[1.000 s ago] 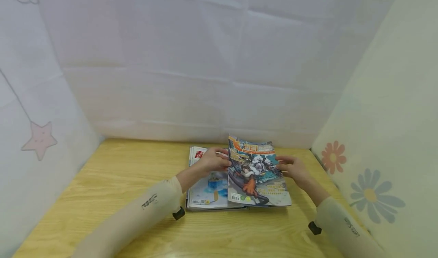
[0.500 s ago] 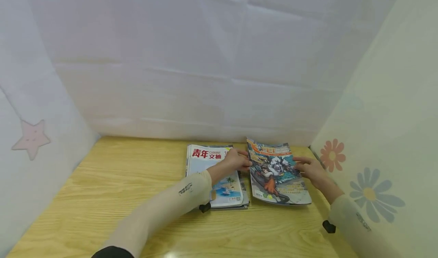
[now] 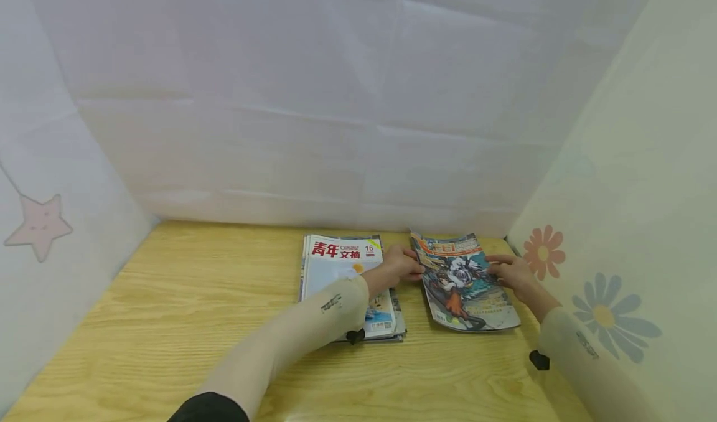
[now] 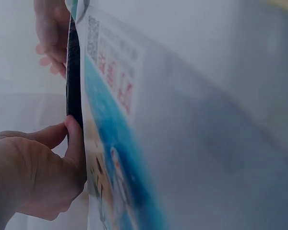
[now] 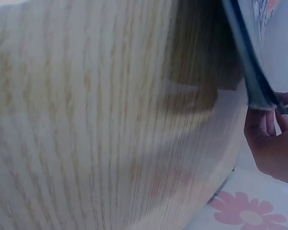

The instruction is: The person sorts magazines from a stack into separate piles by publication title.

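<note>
A magazine (image 3: 462,285) with a dark comic-style cover and an orange title band is held between both hands at the right of the table. My left hand (image 3: 399,265) pinches its left edge, thumb and fingertips at the margin. On the opposite edge, my right hand (image 3: 514,276) grips it; the right wrist view shows fingers (image 5: 259,127) beneath the magazine's edge (image 5: 254,81), which stands over the wood. Left of it lies a stack of magazines, topped by a white one (image 3: 336,269) with red title characters and a beach picture. My left forearm covers part of that stack.
The wooden table (image 3: 224,285) meets a white cloth backdrop (image 3: 280,129) at the back. A side wall with printed flowers (image 3: 605,316) stands close to my right arm. Another cloth wall with a pink star (image 3: 39,228) is at the left.
Both hands have carried the comic-cover magazine rightward off the stack and lower toward the table. The white magazine with the red title is now uncovered, though my left forearm crosses it.
</note>
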Demonstrator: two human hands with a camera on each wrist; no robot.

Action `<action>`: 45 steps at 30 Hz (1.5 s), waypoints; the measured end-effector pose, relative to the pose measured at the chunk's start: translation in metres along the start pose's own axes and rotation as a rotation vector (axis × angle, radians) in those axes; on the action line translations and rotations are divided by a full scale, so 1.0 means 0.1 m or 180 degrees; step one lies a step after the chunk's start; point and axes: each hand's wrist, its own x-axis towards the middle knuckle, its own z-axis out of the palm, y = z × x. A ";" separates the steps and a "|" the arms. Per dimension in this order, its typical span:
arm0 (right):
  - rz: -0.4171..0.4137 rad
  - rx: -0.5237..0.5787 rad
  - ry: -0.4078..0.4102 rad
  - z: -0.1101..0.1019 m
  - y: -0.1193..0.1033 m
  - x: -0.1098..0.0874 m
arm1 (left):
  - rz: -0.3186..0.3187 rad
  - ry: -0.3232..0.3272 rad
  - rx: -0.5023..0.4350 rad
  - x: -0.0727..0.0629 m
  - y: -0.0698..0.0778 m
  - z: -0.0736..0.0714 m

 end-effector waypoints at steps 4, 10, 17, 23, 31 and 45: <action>0.0042 0.0000 0.0038 0.02 0.03 -0.02 | -0.0042 0.0024 0.0036 -0.01 -0.02 0.04; -0.0005 -0.0175 0.0129 0.02 0.08 -0.02 | -0.0103 0.0008 0.0289 0.00 -0.03 0.03; -0.0402 -0.0654 0.0132 0.02 0.10 0.05 | -0.0243 0.0077 0.0573 0.01 0.03 -0.09; -0.0916 -0.1365 0.0282 0.07 -0.02 0.05 | -0.0011 -0.0055 0.0664 -0.05 0.05 -0.23; -0.1392 -0.1600 0.0418 0.16 -0.22 -0.09 | 0.0642 -0.0474 0.1065 -0.36 0.07 -0.27; -0.1611 -0.1191 0.0162 0.63 -0.43 -0.43 | 0.1013 -0.0453 0.1358 -0.95 0.05 -0.80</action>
